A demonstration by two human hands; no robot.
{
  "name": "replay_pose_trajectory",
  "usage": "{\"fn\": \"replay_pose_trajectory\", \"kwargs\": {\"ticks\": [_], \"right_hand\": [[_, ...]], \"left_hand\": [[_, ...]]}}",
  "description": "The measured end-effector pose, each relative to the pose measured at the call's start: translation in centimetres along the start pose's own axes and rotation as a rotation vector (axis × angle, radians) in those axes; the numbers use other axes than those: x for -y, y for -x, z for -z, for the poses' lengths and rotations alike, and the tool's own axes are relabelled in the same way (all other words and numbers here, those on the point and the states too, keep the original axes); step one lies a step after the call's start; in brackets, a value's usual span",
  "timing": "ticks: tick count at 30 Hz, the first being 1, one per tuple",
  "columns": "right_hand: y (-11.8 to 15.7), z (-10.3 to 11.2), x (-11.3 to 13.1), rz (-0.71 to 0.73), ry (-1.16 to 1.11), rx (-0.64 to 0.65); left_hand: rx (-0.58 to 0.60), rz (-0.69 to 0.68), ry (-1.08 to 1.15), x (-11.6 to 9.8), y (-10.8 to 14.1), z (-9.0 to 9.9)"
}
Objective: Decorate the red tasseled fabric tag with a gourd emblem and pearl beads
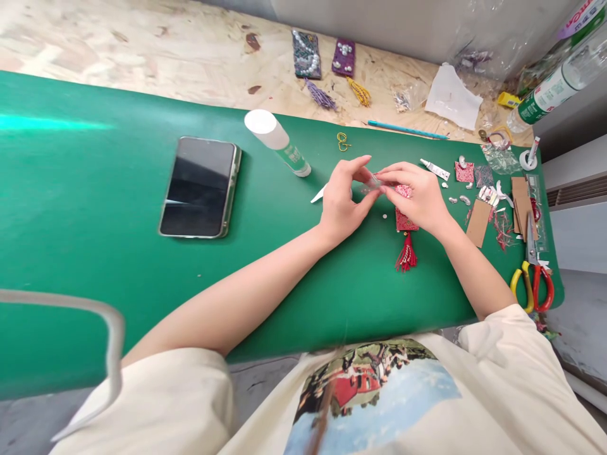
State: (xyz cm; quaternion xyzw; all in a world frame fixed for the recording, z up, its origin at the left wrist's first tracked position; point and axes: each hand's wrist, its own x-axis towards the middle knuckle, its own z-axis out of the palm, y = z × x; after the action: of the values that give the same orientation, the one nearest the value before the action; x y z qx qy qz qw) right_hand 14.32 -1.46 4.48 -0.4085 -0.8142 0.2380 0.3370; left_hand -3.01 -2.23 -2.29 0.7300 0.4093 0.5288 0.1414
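Near the middle of the green mat (pixel 284 278), my left hand (pixel 344 199) and my right hand (pixel 417 193) meet at the fingertips. Between them they pinch a small clear plastic piece (pixel 372 183), perhaps a little bag; its contents are too small to tell. Beneath my right hand lies a red patterned rectangle (pixel 406 218), partly covered by the fingers, with a red tassel (pixel 406 254) at its lower end. A small white dot-like piece (pixel 384 216) rests left of the rectangle. Something white and pointed (pixel 318 194) sticks out beside my left hand.
A phone (pixel 199 188) and a glue stick (pixel 279 144) are to the left. Scissors (pixel 532 272), cardboard strips (pixel 480 222) and scraps sit at the right. Behind are a blue pencil (pixel 408 130), two tasselled pieces (pixel 306 55) and a bottle (pixel 545 98).
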Motion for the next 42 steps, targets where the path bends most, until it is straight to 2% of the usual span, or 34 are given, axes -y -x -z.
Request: {"fn": "replay_pose_trajectory", "kwargs": {"ticks": [8,13,25,31,35,42], "right_hand": [[-0.1,0.1,0.1,-0.132,-0.208,-0.021],[-0.2,-0.4,-0.6,-0.175,-0.231,-0.061],[-0.2,0.6,-1.0,-0.042,-0.131,-0.049],[-0.1,-0.1,-0.9,-0.054,-0.119,-0.029],[-0.1,-0.3,-1.2,-0.07,-0.093,-0.017],[-0.2,0.3,-1.3,-0.002,-0.051,-0.021]], "left_hand": [[-0.002,-0.031,0.016,-0.2,-0.2,0.0],[-0.005,-0.073,-0.03,-0.5,-0.4,0.3],[-0.03,-0.029,-0.092,-0.6,-0.6,0.3],[0.026,0.04,-0.089,-0.7,-0.7,0.6],[0.011,0.016,-0.06,-0.8,-0.7,0.7],[-0.022,-0.039,-0.044,-0.9,-0.8,0.7]]}}
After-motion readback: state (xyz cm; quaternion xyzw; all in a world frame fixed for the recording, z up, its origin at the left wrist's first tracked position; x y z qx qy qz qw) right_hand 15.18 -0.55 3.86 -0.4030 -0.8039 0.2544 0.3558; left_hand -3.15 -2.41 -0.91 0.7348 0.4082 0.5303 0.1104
